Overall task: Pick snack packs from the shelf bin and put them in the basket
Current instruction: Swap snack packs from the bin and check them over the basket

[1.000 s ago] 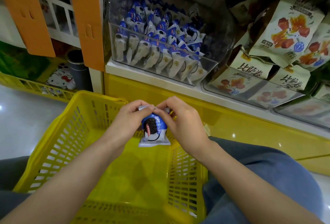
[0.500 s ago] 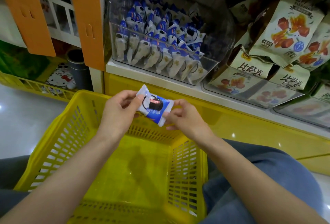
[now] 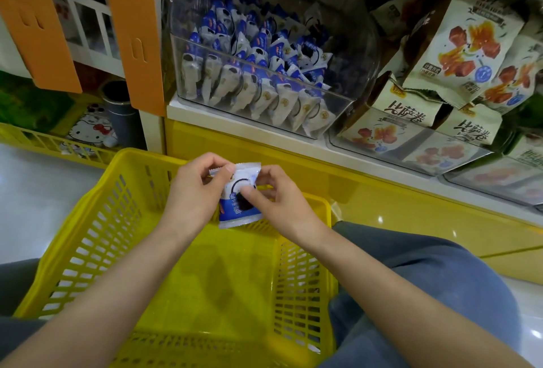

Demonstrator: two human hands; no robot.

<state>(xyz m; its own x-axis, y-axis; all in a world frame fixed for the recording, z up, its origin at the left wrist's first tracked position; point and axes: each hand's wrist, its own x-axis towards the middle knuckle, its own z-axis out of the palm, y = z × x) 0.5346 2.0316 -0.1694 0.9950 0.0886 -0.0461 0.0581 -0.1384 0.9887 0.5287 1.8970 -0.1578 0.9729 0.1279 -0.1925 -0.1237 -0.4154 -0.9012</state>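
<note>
A blue and white snack pack [image 3: 239, 200] with a dark cookie picture hangs upright above the far end of the yellow basket [image 3: 88, 229]. My left hand [image 3: 194, 194] pinches its top left corner and my right hand [image 3: 276, 200] pinches its right side. The basket's floor shows no packs. On the white shelf above stands a clear plastic bin [image 3: 338, 103] filled with several rows of the same blue and white packs [image 3: 255, 74].
To the right, clear bins hold beige snack bags [image 3: 458, 47] with orange prints. Orange panels [image 3: 132, 30] hang at the left above a lower yellow rack [image 3: 44, 141] with a grey cylinder. My blue trouser leg [image 3: 426, 279] lies right of the basket.
The pack was turned from upright to lying sideways and raised, then turned upright again and lowered a little over the basket. Both hands stayed on it.
</note>
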